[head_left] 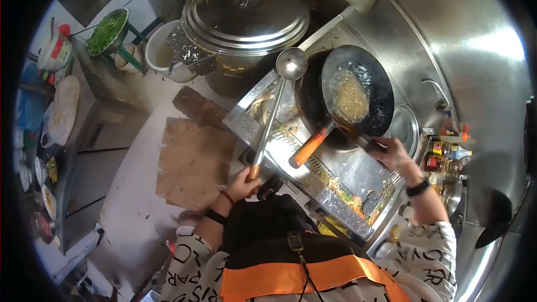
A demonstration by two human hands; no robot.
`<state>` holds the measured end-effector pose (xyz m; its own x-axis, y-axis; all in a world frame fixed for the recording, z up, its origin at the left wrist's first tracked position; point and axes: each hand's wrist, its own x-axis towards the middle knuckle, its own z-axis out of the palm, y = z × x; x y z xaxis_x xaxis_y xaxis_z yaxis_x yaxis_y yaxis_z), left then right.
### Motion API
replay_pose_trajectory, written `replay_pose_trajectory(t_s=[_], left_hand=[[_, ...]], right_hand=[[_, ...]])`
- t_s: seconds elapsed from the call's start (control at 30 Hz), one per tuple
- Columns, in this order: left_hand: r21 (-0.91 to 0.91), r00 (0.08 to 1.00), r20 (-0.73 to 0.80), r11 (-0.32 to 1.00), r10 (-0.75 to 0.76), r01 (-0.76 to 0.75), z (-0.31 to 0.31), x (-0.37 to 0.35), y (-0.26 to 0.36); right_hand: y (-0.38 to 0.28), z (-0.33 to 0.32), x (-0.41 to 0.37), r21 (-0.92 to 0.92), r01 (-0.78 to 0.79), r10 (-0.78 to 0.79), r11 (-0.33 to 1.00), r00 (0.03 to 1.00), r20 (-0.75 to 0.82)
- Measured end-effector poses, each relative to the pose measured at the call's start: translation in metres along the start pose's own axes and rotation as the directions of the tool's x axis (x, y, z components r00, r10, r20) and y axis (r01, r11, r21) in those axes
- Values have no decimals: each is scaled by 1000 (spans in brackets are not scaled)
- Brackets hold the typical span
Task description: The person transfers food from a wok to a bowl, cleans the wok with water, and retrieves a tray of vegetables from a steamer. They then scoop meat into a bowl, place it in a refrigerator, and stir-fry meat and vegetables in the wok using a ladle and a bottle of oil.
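My left hand (242, 184) is closed around the wooden-ended handle of a long metal ladle (291, 64). The ladle's round bowl is raised at the stove's edge, left of the wok. A black wok (379, 75) sits over the burner, its orange wooden handle (311, 146) pointing toward me. Yellowish-brown food (351, 97) lies wet and shiny inside it. My right hand (395, 155) grips a long dark utensil (358, 133) that reaches over the near rim to the food; I cannot tell its exact kind.
A large lidded steel pot (246, 14) stands beyond the ladle, with a white bucket (162, 45) beside it. Food scraps litter the steel stovetop (366, 170). Sauce bottles (442, 149) line the right side. Cardboard (193, 162) covers the floor; greens fill a colander (107, 32) at left.
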<state>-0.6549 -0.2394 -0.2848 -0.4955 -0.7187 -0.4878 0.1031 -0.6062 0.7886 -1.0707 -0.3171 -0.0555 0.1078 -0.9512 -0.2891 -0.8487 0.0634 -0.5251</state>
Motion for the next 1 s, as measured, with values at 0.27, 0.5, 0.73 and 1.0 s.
replay_pose_trajectory(t_s=[0.27, 0.5, 0.73, 1.0], left_hand=[[423, 828, -206, 810, 522, -406, 50, 21, 86], [-290, 995, 91, 957, 43, -15, 121, 31, 130], [-48, 993, 101, 997, 67, -62, 120, 25, 146], [-137, 995, 103, 991, 0, 14, 114, 39, 125]], right_hand=[[36, 1, 123, -16, -397, 379, 918, 888, -260], [10, -23, 5, -451, 27, 72, 892, 977, 202], [46, 31, 118, -174, -199, 98, 964, 881, -463], [43, 12, 86, -223, -445, 330, 867, 849, -412]])
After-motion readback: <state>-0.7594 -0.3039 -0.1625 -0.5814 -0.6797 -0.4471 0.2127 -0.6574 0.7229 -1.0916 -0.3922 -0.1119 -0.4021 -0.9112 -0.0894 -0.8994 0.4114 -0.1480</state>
